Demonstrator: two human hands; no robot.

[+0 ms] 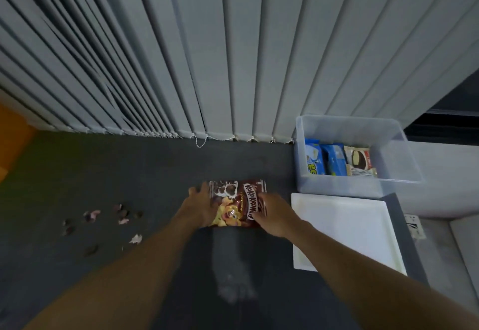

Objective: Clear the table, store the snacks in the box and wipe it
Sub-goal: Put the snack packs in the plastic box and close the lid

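Both hands close on one thing: the left hand [201, 206] and the right hand [273, 213] grip a brown, glossy cereal packet [237, 201] printed with white "Koko Krunch" lettering and a yellow cartoon figure. The left hand's fingers wrap the packet's nine o'clock edge, fingertips reaching its far corner, while the right hand's fingers curl over its four o'clock corner. Whether the cereal packet is lifted or lies on the surface cannot be told. It is just past the middle of a dark grey table top [155, 169]. At two o'clock from the cereal packet stands a clear, rectangular plastic box [388, 163], open at the top, near the packet but apart from it. Three snacks stand side by side inside: a blue snack pack [315, 159] at the box's nine o'clock wall, a second blue pack [335, 159] touching it, and a white-and-brown wrapped cake [360, 162] beside that. At four o'clock from the cereal packet lies a flat white rectangular lid [342, 233], its far edge just beside the box. Out at eight to nine o'clock, well apart from the hands, dark brown and pale pink scraps [103, 222] are scattered over the table. Grey vertical blind slats [233, 57] fill the twelve o'clock side, a white bead chain [202, 143] hanging along their lower ends.
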